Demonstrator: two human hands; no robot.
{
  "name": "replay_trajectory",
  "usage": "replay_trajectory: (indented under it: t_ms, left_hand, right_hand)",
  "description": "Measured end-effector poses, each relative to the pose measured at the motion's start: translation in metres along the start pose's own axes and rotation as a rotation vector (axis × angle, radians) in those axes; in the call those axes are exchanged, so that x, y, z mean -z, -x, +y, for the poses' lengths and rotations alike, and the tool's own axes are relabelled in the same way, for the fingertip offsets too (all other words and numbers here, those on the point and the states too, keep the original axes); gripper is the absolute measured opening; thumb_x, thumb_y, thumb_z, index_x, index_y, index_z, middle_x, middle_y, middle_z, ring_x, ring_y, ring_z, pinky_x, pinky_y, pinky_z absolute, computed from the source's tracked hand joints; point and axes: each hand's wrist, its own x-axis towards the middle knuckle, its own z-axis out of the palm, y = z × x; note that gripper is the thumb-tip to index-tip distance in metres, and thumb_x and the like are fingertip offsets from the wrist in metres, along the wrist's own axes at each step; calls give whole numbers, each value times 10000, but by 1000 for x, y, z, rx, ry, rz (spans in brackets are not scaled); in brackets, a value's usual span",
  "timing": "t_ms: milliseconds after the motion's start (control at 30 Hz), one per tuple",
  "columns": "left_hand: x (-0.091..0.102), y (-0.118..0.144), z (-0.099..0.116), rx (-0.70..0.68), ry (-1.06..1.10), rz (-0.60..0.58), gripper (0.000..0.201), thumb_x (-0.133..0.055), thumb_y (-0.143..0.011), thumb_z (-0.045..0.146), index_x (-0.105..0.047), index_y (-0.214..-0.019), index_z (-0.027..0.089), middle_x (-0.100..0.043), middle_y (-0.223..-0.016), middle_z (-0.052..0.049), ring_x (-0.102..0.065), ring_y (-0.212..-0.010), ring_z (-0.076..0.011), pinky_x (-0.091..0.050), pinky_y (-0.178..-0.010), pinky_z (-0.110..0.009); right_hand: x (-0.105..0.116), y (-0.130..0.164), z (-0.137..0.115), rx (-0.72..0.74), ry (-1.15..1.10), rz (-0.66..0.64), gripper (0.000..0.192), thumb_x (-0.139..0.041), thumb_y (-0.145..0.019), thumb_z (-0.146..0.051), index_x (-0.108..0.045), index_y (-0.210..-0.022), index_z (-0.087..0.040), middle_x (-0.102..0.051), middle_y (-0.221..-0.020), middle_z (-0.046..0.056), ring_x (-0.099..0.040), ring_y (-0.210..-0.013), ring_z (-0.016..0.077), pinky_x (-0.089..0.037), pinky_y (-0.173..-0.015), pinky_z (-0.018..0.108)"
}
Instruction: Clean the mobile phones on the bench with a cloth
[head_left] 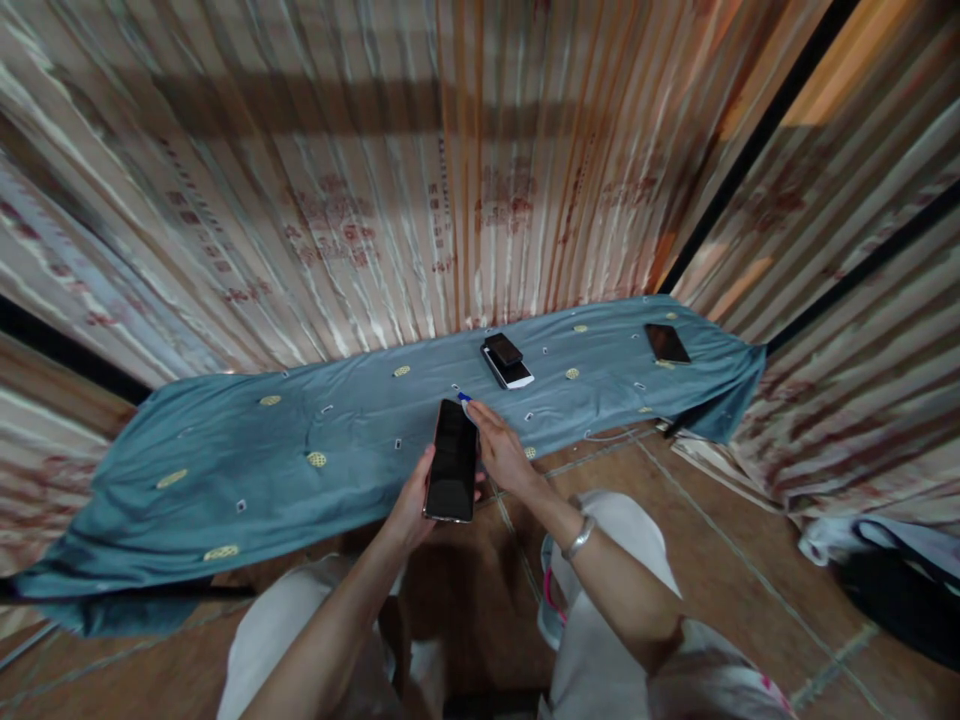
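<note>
A black smartphone (452, 465) is in my left hand (413, 505), whose fingers wrap its edge from the left and from beneath. The dark screen faces up toward me. My right hand (501, 448) is at the phone's upper right side, fingers together around a small blue object (464, 397). Most of that object is hidden by the fingers, and its kind is not clear. Beyond my hands, a small dark device (503, 349) lies on top of a white-edged phone (517, 378) on the blue cloth.
The blue patterned cloth (352, 400) covers a long, narrow table. At its right end lies a dark tablet-like device (667, 343). Striped curtains (375, 200) hang behind and on both sides, with black poles (750, 155). A dark bundle (900, 590) is on the right.
</note>
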Motion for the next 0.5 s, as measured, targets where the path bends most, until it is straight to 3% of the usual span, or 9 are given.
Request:
replay_trajectory:
  t_ms: [300, 500]
  left_hand:
    - [-1, 4, -9, 18, -114, 99, 421, -351, -923, 377, -582, -1099, 73, -718, -774, -123, -693, -663, -220, -568, -599, -338]
    - [1, 2, -8, -7, -126, 93, 456, -318, -924, 424, -624, -982, 91, -702, -703, -101, -684, -627, -206, -552, -536, -300]
  right_hand:
    - [-2, -3, -13, 79, -8, -14, 580, -300, -842, -32, -359, -1400, -181, -425, -1414, 87, -342, -1336, 180, -302, -1111, 421]
    - [-5, -6, -23, 144, 27, -15, 618, -289, -831, -14, -297, -1426, -177, -400, -1427, 102, -317, -1347, 185, -295, -1112, 426]
